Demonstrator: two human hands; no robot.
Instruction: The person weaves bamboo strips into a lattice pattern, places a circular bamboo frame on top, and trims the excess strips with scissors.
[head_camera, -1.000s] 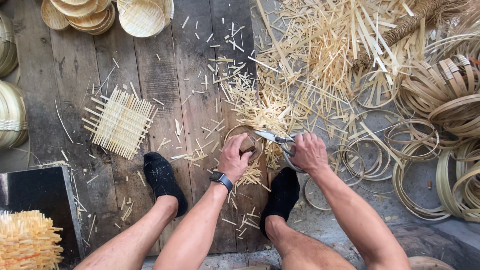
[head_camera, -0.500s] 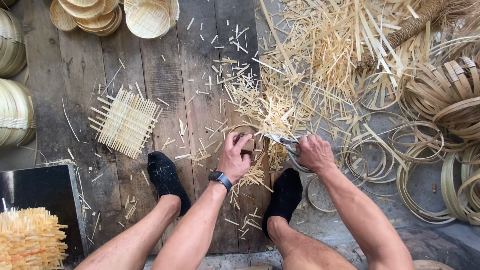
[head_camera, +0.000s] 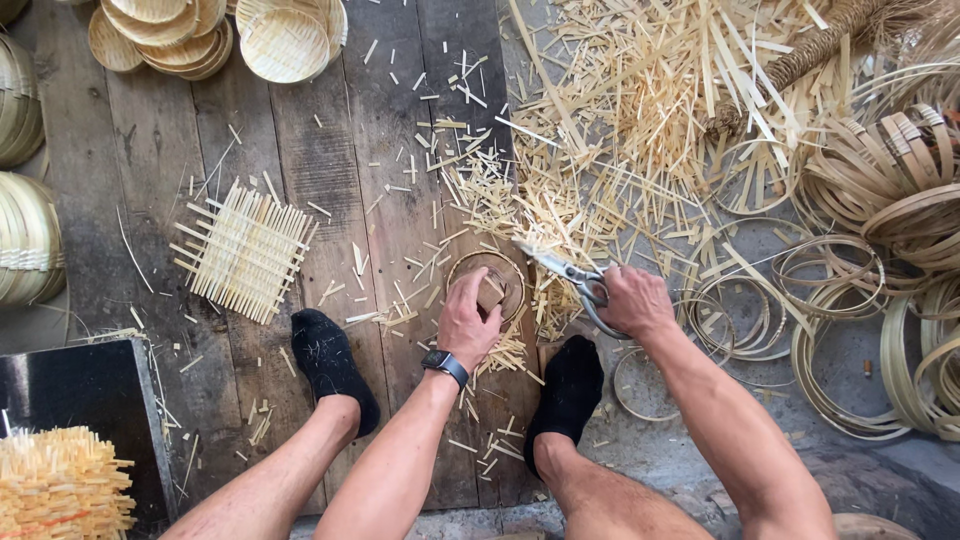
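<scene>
I had the plank floor (head_camera: 330, 150) under me, littered with cut slivers, and the biggest mass lay beyond the shears: a heap of bamboo strips (head_camera: 650, 110), with coils of split bamboo hoops (head_camera: 900, 200) out past my right hand. Off to the far side of my left hand sat one flat woven mat (head_camera: 245, 250) with its ends untrimmed, and beyond that a stack of finished round baskets (head_camera: 170, 30). So, as I judged it, some pieces were done and plenty of raw strip remained. Between my two black-socked feet (head_camera: 330, 360), my left hand (head_camera: 468, 322) was clenched around a small wooden block (head_camera: 490, 293), pressing it down inside a small round woven piece (head_camera: 487, 282) on the floor. My right hand (head_camera: 632, 300) gripped the handles of the metal shears (head_camera: 565, 275), blades a little apart and pointing toward the rim just beside the block. Trimmings lay thick around that rim, yet I couldn't tell how much of its edge was left to cut.
</scene>
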